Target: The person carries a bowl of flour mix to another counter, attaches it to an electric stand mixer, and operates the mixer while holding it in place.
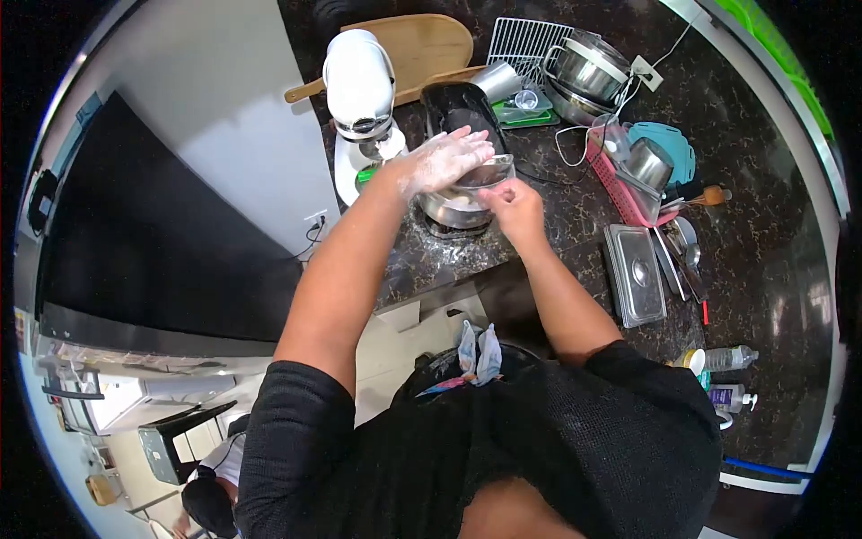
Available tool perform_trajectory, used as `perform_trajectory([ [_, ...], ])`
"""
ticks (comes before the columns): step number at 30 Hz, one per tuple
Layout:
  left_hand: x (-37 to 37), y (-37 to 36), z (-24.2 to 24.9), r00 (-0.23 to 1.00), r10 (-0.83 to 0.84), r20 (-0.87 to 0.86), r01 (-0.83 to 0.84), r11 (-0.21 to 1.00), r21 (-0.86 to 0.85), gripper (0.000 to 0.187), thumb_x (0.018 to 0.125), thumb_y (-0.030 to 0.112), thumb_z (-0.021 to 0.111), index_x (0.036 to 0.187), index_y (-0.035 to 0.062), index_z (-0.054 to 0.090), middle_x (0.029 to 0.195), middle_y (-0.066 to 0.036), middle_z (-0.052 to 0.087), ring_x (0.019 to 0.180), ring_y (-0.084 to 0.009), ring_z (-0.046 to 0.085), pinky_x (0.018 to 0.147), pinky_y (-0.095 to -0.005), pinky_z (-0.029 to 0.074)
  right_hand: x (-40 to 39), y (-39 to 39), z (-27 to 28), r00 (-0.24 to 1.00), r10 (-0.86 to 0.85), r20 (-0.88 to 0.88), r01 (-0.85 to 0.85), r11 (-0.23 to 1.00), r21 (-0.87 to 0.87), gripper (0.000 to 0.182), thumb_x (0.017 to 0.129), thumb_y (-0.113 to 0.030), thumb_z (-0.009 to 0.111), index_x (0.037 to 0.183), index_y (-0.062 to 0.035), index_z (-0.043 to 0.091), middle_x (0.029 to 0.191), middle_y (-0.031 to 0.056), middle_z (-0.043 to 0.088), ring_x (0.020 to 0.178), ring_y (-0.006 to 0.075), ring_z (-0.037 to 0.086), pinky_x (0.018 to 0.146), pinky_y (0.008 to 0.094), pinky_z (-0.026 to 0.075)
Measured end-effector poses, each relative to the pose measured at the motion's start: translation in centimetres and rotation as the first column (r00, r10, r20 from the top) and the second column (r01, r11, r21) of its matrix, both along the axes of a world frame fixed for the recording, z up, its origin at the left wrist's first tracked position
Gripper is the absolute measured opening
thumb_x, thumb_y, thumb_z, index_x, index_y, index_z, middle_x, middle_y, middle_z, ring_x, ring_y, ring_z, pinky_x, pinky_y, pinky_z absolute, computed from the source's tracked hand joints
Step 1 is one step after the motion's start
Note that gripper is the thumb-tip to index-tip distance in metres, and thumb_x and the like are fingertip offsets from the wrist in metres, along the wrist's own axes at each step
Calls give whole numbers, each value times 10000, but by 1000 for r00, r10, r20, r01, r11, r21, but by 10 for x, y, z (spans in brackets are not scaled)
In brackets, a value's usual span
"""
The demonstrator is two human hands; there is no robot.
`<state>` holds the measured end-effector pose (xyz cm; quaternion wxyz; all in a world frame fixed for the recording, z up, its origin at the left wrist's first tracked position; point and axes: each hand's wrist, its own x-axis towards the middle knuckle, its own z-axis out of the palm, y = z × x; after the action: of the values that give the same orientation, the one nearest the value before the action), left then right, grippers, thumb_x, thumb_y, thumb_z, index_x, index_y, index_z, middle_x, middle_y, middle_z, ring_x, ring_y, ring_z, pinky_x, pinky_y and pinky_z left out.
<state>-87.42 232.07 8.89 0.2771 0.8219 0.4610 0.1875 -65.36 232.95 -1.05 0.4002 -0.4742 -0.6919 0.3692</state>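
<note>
My left hand (446, 162), dusted with white powder, stretches its fingers out flat above a metal bowl (449, 214). My right hand (515, 208) pinches the edge of a clear container (499, 171), which is tilted over the bowl's right side. Pale contents show inside the bowl, though my hands and the container cover most of them. Under the bowl is a dark, flat base, mostly hidden. White powder (449, 254) lies scattered on the counter in front of it.
A white stand mixer (359, 85) stands left of the bowl, near a black tray (456, 101) and a wooden board (422, 49). Rightward are stacked pots (588, 72), a pink basket (620, 184) and a lidded steel pan (636, 274). Another person (215, 485) is at lower left.
</note>
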Motion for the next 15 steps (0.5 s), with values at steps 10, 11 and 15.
perform_trajectory([
  [10, -8, 1, -8, 998, 62, -20, -60, 992, 113, 583, 1092, 424, 412, 1546, 64, 471, 1693, -107, 305, 1592, -324, 165, 1285, -468, 132, 24, 48, -5, 915, -14, -403, -10, 998, -58, 245, 1055, -204, 612, 902, -27, 683, 820, 43, 732, 650, 71, 569, 567, 235, 437],
  [11, -8, 5, -6, 999, 48, -25, -44, 989, 139, 568, 1085, 402, 443, 1544, 69, 476, 1689, -107, 314, 1591, -324, 171, 1284, -472, 134, 25, 57, -5, 897, -75, -436, 14, 990, -141, 235, 1059, -209, 604, 930, -33, 691, 837, 45, 735, 663, 78, 579, 571, 238, 449],
  [15, -5, 17, -1, 997, 64, -31, -61, 995, 82, 561, 1057, 349, 520, 1540, 66, 480, 1679, -112, 338, 1590, -331, 174, 1282, -486, 138, 24, 80, -10, 930, -121, -347, 101, 992, -76, 160, 1049, -192, 616, 1139, -109, 719, 1136, 88, 688, 810, 123, 619, 689, 268, 538],
])
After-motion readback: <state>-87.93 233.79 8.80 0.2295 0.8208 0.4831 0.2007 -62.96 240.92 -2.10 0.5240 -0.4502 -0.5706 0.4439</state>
